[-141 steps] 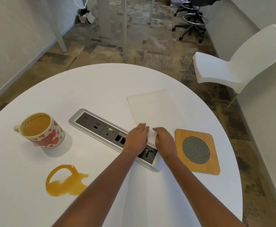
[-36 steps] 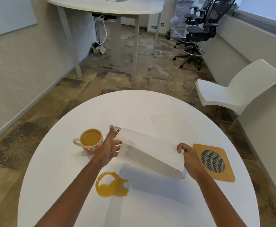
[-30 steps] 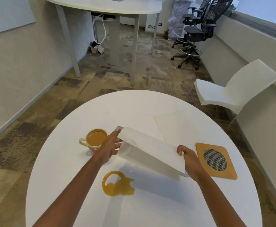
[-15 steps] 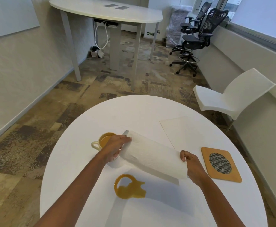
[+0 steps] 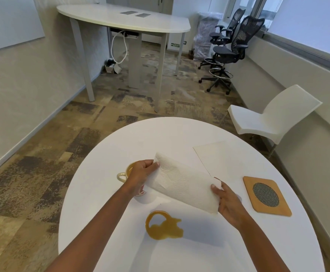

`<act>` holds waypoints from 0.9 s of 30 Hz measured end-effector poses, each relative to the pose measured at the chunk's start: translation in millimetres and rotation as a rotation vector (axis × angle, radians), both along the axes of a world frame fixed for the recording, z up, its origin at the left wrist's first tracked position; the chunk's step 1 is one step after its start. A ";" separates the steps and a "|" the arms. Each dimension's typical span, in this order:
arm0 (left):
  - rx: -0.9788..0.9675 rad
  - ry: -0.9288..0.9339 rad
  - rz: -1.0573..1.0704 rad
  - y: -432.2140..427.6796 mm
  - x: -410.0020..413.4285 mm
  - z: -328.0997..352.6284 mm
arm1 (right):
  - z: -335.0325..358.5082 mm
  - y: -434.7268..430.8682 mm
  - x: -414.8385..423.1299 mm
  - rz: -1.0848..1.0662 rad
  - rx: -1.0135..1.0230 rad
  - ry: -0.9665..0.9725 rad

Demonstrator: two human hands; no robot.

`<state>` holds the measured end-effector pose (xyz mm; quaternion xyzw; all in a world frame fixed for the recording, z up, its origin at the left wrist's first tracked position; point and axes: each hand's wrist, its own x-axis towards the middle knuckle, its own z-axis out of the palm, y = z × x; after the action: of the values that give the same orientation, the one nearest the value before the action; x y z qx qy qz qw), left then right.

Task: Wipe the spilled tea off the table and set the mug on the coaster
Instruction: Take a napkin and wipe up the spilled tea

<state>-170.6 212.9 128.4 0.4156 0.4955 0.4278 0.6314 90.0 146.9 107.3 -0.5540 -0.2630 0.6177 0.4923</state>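
A folded white paper towel (image 5: 181, 185) hangs in the air above the round white table (image 5: 93, 195). My left hand (image 5: 140, 173) pinches its upper left end and my right hand (image 5: 226, 203) grips its lower right end. Just below the towel lies an amber tea puddle (image 5: 163, 225) on the tabletop. The mug (image 5: 124, 173), full of tea, stands behind my left hand, which hides most of it. A square wooden coaster (image 5: 266, 196) with a round mesh centre lies to the right, bare.
A flat white sheet (image 5: 221, 160) lies on the table beyond the towel. A white chair (image 5: 272, 118) stands off the table's right side. Further back are a tall white table (image 5: 125, 18) and black office chairs (image 5: 228, 50).
Since 4.7 s ago both hands lifted the towel off the table. Over the last second they folded it narrower and brought it left and down, above the spill.
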 end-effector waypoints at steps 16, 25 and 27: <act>0.392 0.392 -0.222 16.0 -20.3 48.1 | 45.2 15.3 -1.8 0.114 0.224 -0.195; 0.409 0.666 -0.683 5.7 -1.3 51.2 | 74.9 25.2 -29.7 0.223 0.331 -0.326; 0.376 0.577 -0.589 1.8 -3.2 45.4 | 71.3 25.9 -33.7 0.084 0.357 -0.322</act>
<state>-173.9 214.7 173.8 0.7487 0.4254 0.1792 0.4758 56.3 172.9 178.5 -0.5380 -0.4659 0.4851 0.5081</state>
